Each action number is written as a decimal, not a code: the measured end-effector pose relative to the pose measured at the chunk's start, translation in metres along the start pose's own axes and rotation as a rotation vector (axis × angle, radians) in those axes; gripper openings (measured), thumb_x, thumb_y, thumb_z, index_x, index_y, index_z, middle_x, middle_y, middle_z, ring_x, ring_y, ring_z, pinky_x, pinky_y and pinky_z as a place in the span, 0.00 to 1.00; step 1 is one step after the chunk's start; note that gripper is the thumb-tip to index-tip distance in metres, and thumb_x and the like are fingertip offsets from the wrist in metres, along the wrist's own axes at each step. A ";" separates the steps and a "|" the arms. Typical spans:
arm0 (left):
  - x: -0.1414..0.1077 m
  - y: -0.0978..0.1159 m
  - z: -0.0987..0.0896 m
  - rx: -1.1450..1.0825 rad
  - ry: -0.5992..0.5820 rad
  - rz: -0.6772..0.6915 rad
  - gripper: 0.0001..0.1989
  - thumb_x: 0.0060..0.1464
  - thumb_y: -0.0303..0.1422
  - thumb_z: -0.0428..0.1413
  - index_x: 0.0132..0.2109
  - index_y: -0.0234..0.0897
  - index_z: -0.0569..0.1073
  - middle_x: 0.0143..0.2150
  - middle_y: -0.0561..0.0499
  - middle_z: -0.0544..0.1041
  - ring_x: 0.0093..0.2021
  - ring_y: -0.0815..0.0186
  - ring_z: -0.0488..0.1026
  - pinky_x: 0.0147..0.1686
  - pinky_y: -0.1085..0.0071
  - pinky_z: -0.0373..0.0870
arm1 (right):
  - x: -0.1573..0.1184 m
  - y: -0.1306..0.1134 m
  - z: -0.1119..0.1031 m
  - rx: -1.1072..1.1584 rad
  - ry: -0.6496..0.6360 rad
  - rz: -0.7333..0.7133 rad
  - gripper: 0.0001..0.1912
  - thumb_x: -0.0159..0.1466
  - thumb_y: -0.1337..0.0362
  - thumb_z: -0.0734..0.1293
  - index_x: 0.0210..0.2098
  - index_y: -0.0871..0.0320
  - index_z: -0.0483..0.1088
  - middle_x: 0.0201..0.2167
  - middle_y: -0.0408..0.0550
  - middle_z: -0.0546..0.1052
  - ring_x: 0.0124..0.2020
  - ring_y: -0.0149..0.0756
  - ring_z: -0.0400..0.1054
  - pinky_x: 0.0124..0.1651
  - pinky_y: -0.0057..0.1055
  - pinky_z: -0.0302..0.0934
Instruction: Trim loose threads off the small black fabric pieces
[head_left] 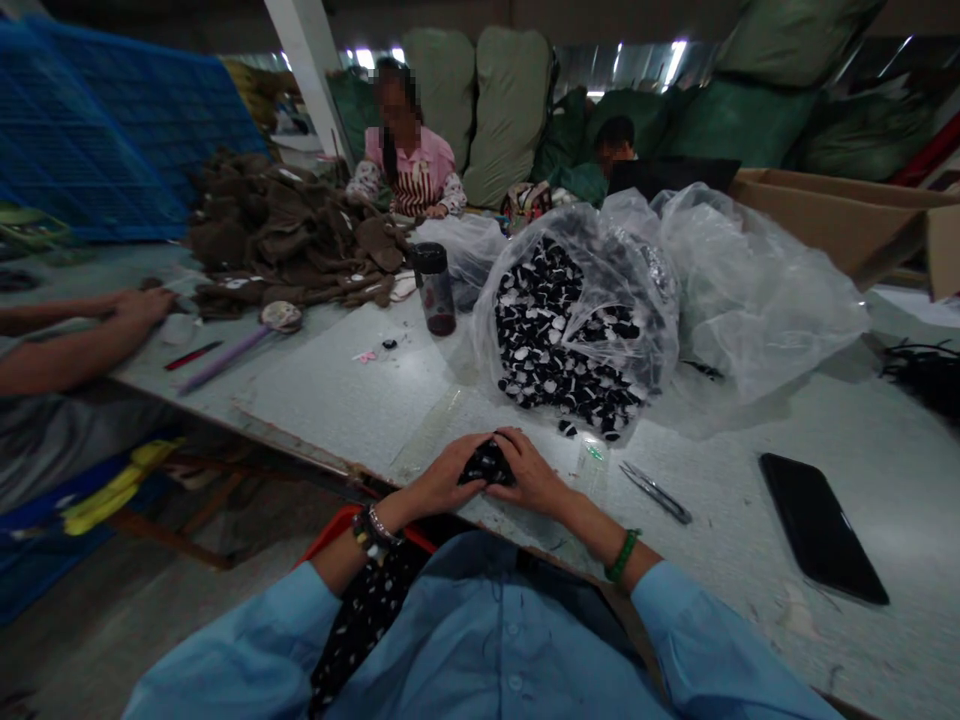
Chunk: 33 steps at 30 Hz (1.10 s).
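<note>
At the table's near edge, my left hand (448,478) and my right hand (534,474) curve together around a handful of small black-and-white pieces (486,464). The fingertips of both hands meet or nearly meet on the far side, and part of the handful is hidden by them. Just beyond lies a clear plastic bag (660,320), its mouth towards me, full of similar black-and-white pieces (540,340). Two or so loose pieces (568,428) rest at its mouth. To the right of my right hand is a slim metal tool (655,492), like tweezers or thread snips.
A black phone (821,528) lies at the right. Behind stand a dark tumbler (435,290) and a heap of brown fabric items (292,225). Another person's arms (82,335) rest at the left, near a purple-handled object (229,357). Another person (416,160) sits across the table.
</note>
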<state>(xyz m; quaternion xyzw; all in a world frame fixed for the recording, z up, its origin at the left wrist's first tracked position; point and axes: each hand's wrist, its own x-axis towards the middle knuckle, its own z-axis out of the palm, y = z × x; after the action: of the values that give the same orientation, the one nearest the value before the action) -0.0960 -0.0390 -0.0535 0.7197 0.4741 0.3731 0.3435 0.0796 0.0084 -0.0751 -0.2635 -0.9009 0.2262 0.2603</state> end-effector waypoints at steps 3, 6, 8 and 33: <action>-0.013 -0.001 -0.012 0.022 0.031 -0.044 0.26 0.40 0.28 0.53 0.51 0.36 0.61 0.51 0.43 0.64 0.51 0.60 0.59 0.52 0.60 0.50 | 0.007 -0.016 0.014 0.068 0.033 0.043 0.34 0.49 0.60 0.65 0.52 0.61 0.49 0.51 0.57 0.54 0.52 0.43 0.48 0.52 0.43 0.48; -0.036 -0.002 -0.027 0.007 0.102 -0.150 0.24 0.40 0.29 0.53 0.49 0.37 0.63 0.50 0.44 0.66 0.50 0.60 0.60 0.51 0.61 0.51 | 0.017 -0.045 0.040 0.125 0.086 0.115 0.32 0.49 0.63 0.65 0.51 0.60 0.50 0.50 0.55 0.55 0.52 0.42 0.48 0.53 0.41 0.48; -0.061 -0.002 -0.041 -0.021 0.164 -0.245 0.23 0.39 0.30 0.54 0.47 0.37 0.65 0.48 0.45 0.68 0.49 0.59 0.61 0.51 0.60 0.51 | 0.026 -0.071 0.062 0.160 0.103 0.140 0.30 0.50 0.65 0.65 0.50 0.60 0.51 0.50 0.55 0.55 0.52 0.42 0.48 0.53 0.42 0.47; 0.003 0.055 0.027 -0.187 0.098 -0.139 0.09 0.43 0.29 0.51 0.35 0.39 0.72 0.32 0.50 0.73 0.33 0.66 0.68 0.37 0.71 0.62 | -0.040 0.013 -0.079 -0.202 0.181 0.635 0.09 0.53 0.70 0.60 0.35 0.60 0.64 0.31 0.47 0.68 0.29 0.33 0.63 0.34 0.30 0.56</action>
<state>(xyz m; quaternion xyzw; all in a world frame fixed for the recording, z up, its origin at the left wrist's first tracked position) -0.0480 -0.0571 -0.0190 0.6308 0.5024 0.4257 0.4103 0.1597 0.0160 -0.0353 -0.5743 -0.7651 0.1812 0.2282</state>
